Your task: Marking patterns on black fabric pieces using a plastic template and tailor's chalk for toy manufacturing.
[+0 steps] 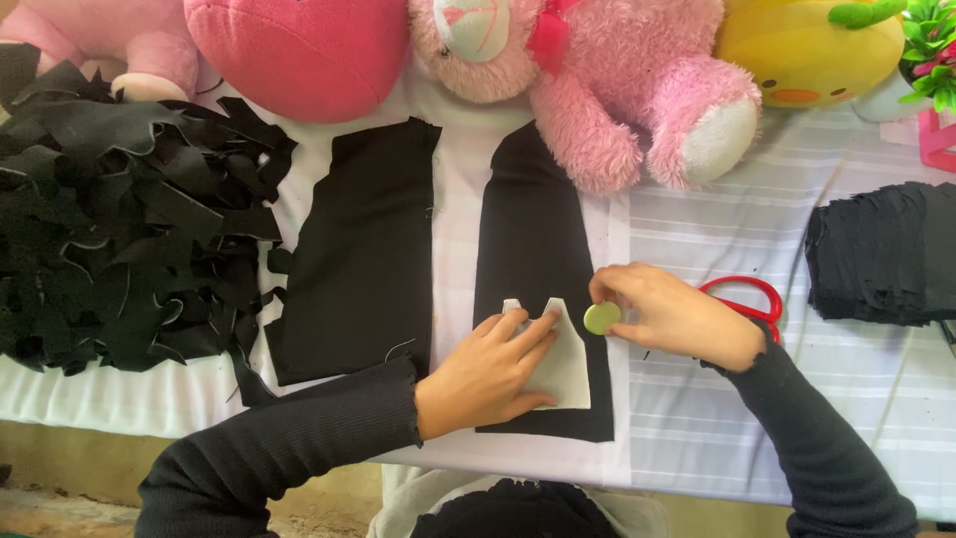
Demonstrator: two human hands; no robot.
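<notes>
1. Landmark for everything here: the long black cloth strip (535,269) in the middle of the white striped table cover (717,418). All spots are given relative to that strip.
2. A pale paper pattern (568,374) sits on the strip's lower end, toward its right edge, with two little tabs poking up at its top.
3. Left hand (488,374) lies flat on the pattern, fingers stretched out and close together, pressing it down onto the strip. Nothing is gripped, it's just a flat palm.
4. Right hand (672,314) is just off the strip's right edge, fingers pinched on a round green disc (601,318), looks like tailor's chalk. The disc touches the strip's right edge, right next to the pattern's top corner.
5. Red scissors (747,297) lie on the cover to the right of the strip, mostly hidden behind the right hand; only the handles show.
6. A second black piece (363,254) lies flat just left of the strip, with a gap of white cover between them.
7. Further left is a big heap of black scraps (119,229).
8. Far right of the strip there's a neat stack of cut black pieces (886,254).
9. Above the strip: a pink teddy (617,90) whose leg overlaps the strip's top end, a pink heart cushion (299,50) up-left, and a yellow plush (812,50) up-right.
</notes>
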